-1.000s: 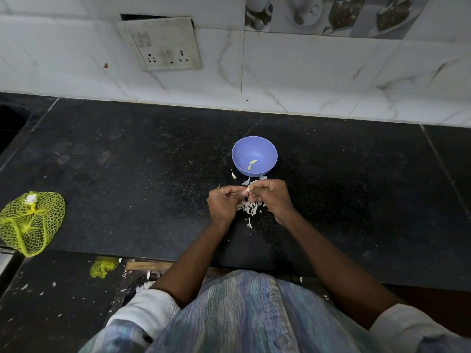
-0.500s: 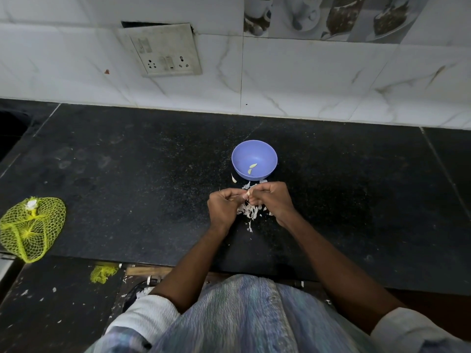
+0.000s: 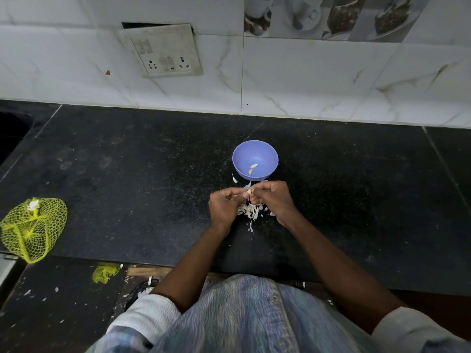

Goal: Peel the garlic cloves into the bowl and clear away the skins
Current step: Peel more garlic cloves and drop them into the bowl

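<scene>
**Clove pinched just short of the bowl**

Little had shifted since the earlier frames; both hands stayed together. Left hand (image 3: 225,206) and right hand (image 3: 274,200) fingers pinched a small pale garlic clove (image 3: 248,191) above the white papery skins (image 3: 251,209) on the black stone surface (image 3: 127,187). Straight beyond lay the round lilac plastic bowl (image 3: 269,155).

Plastic bowl (image 3: 263,151), speckled stone counter (image 3: 142,174)

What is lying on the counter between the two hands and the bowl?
In the head view, only a few loose garlic skins lie there, just below the bowl; one more skin lies beside its left edge.
</scene>
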